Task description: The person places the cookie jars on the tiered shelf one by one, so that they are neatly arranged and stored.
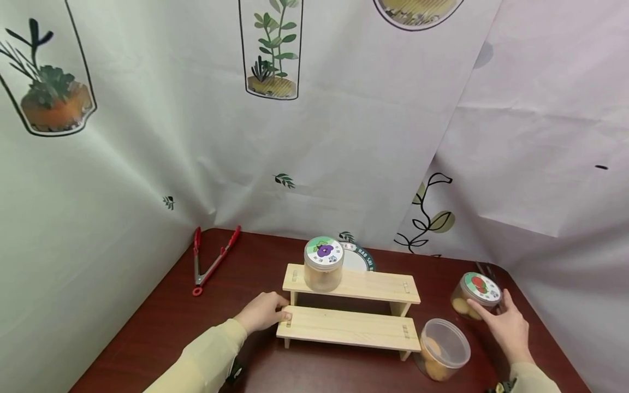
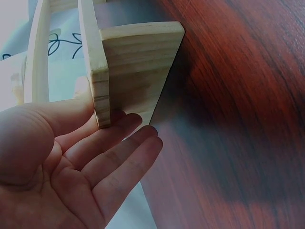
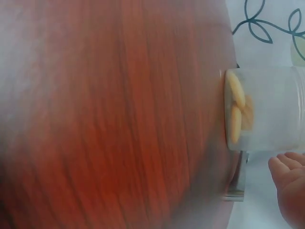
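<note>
Red-labelled lidded jar, yellowish pieces inside, at right side of bench; right hand grips it, thumb and fingers at opposite sides. Lidless jar nearer, beside wooden two-tier shelf. Left hand well apart, pinching the lower tier's left end. Purple-labelled jar on upper tier; plate behind, partly hidden. Red-handled tongs far left, arms spread.

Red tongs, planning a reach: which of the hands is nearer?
Left. The left hand is right of and below the tongs in the head view; the right hand is much farther right.
</note>
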Motion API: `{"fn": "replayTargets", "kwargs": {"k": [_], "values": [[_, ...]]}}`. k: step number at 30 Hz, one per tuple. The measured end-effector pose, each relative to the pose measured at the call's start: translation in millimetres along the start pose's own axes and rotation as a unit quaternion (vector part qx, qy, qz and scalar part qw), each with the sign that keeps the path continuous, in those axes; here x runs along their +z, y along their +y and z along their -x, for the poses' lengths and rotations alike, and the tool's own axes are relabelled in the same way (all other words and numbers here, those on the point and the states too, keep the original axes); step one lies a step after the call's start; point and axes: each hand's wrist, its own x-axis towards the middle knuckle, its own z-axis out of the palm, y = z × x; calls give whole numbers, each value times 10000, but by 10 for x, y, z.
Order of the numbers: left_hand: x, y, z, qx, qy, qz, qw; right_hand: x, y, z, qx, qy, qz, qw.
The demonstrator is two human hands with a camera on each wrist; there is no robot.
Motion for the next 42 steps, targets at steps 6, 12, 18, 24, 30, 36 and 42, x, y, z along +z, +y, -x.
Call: {"fn": "replayTargets", "kwargs": {"k": [6,12,18,24,30,36,42], "values": [[32,-7,-8,74,-4,11,10000,11,19,-11,128,86,-189,9997],[14,-13,6,32,44,-47,10000,62,-5,-47,210,232,-338,9989],[23,-26,0,14,18,-24,10000,67,-40,-47,291,465,-440,9975],[24,-31,1,10,4,4,10000,70,-58,-32,307,544,-400,9972],[24,-43,1,78,54,-38,9999,52,-45,-18,394,522,-424,9970],[25,-43,6,114,64,-37,9999,18,-73,-6,528,467,-848,9939],[20,-42,8,102,75,-55,9999,-1,-169,6,588,495,-1279,9888]]}}
